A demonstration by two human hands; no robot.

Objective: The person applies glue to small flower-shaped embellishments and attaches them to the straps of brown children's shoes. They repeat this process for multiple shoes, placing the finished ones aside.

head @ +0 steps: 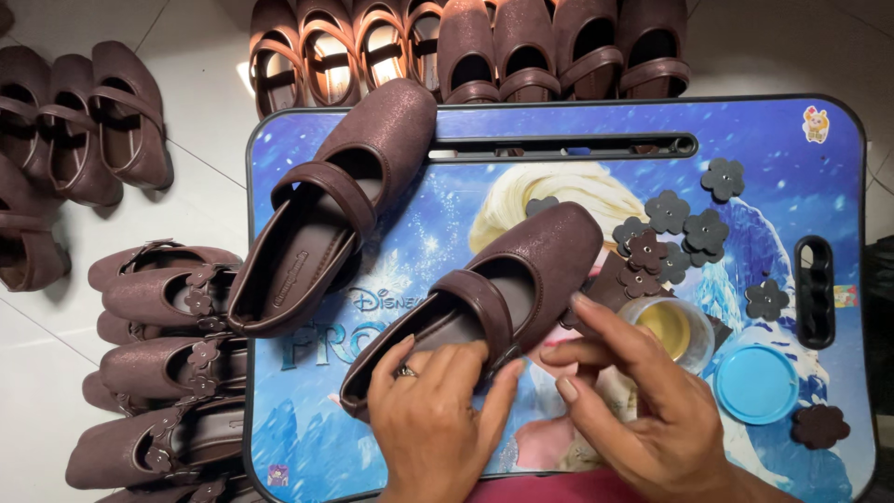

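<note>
Small lap table (447,126), glossy blue cartoon print, dark rim, set on white tiled floor (205,130). Rows of brown strap shoes (466,47) far and left on floor. On table: brown textured strap shoe (484,298), centre-near, toe pointing far-right; second matching shoe (326,214) to its left. Dark flower-shaped cutouts (670,228) right. Open glue jar (672,331), blue round lid (756,384) beside. Left hand (438,410) pressing on shoe's heel side, fingers curled. Right hand (633,391) pinching strap end, fingers bent.
</note>
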